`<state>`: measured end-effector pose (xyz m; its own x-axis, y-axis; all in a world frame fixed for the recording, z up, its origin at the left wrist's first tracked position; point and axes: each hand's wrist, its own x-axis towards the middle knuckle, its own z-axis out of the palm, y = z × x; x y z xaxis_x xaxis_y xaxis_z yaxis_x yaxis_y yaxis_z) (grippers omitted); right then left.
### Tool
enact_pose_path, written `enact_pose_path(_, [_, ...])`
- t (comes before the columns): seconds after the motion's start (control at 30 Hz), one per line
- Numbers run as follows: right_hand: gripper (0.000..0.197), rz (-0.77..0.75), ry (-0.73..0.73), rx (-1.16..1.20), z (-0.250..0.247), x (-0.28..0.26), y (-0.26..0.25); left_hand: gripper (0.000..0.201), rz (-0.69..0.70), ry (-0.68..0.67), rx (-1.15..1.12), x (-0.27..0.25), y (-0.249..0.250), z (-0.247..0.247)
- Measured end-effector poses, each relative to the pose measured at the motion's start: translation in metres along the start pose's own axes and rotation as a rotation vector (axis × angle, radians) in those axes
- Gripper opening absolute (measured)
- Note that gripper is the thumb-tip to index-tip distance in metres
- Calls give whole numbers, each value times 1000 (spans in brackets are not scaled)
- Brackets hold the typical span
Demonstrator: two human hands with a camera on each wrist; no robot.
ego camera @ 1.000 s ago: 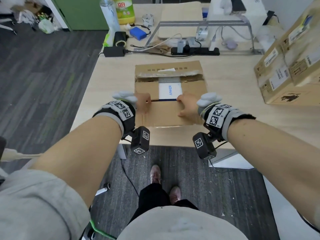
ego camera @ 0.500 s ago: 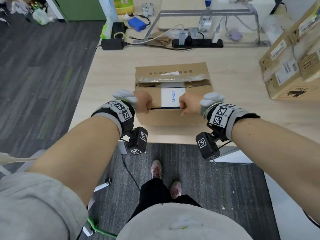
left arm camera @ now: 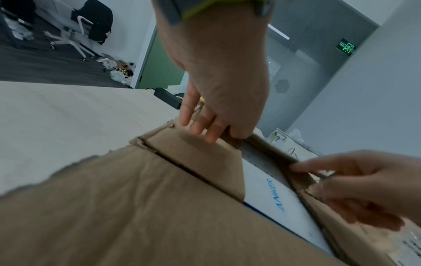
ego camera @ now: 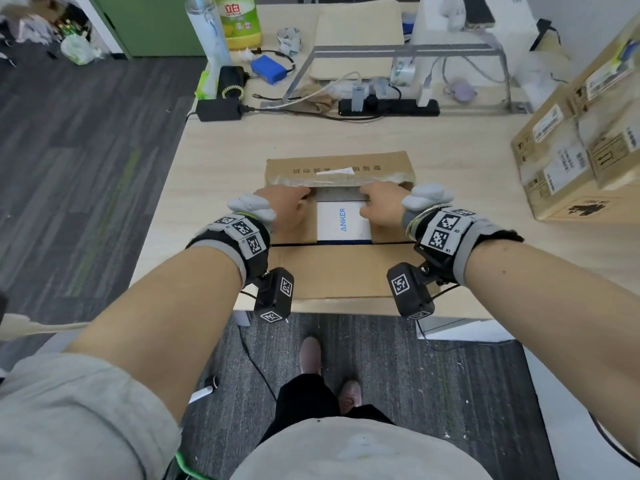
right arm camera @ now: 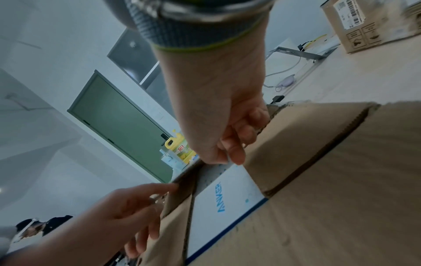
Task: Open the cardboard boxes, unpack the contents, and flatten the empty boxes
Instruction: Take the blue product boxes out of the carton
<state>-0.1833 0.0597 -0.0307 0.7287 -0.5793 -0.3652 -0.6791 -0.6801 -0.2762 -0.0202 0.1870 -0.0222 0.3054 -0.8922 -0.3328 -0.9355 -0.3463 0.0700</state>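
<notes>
Pale wooden desk (ego camera: 221, 174), grey carpet (ego camera: 86, 161)

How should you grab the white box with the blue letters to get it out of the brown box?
Probably by its two long side edges, coming straight down from above. The white box lies flat inside the cardboard box, and only a strip of its top shows between the inner flaps. Those flaps cover its sides, so fold them outward first, then slip fingers down beside each edge and lift.
</notes>
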Motion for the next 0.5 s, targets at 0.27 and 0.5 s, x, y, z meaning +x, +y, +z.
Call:
enact_pose_path(0.27, [55,-14,272,85,-53,31,-1,46,16,433,-125,29,-17,-36])
enact_pose_path(0.5, [41,-31,348,-83,-70,99,1,46,-44,340,-78,92,-37,-48])
